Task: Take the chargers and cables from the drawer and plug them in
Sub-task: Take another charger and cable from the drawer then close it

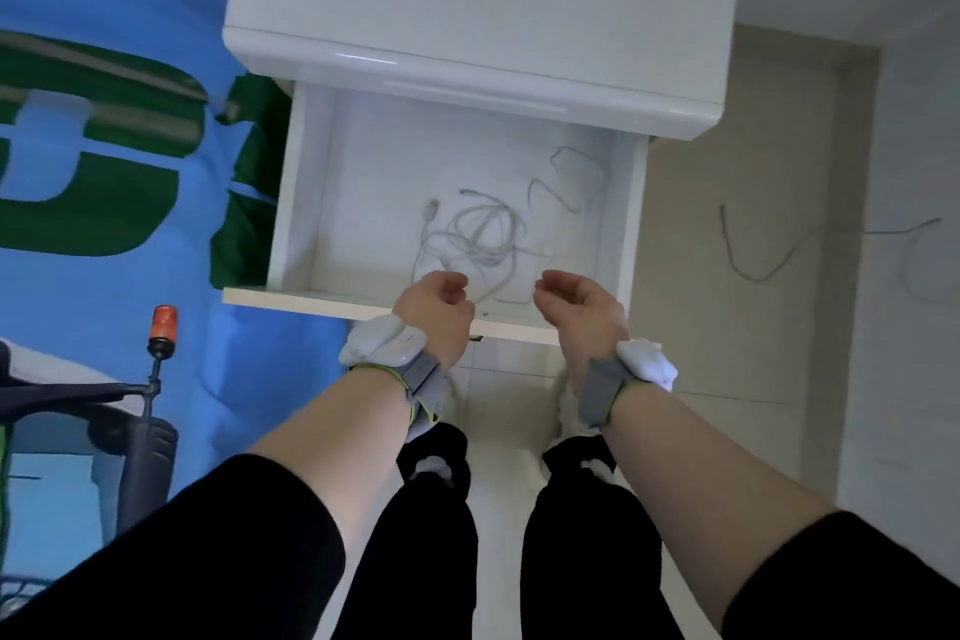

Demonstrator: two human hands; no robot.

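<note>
The white drawer (304, 203) of a white bedside cabinet (467, 5) stands pulled out below me. Inside it lies a loose tangle of white cables (480, 237), and a white charger (576, 172) with its cord lies toward the back right corner. My left hand (439, 307) hovers over the drawer's front edge with its fingers loosely curled and holds nothing. My right hand (576, 299) hangs beside it, palm inward, fingers also loosely curled and empty. Both wrists carry white trackers on grey straps.
A grey cable (769, 265) trails across the pale floor to the right of the cabinet. A blue and green bedcover (104, 146) fills the left side. A dark stand with an orange-topped knob (162, 327) sits at lower left. My legs stand on the tiled floor.
</note>
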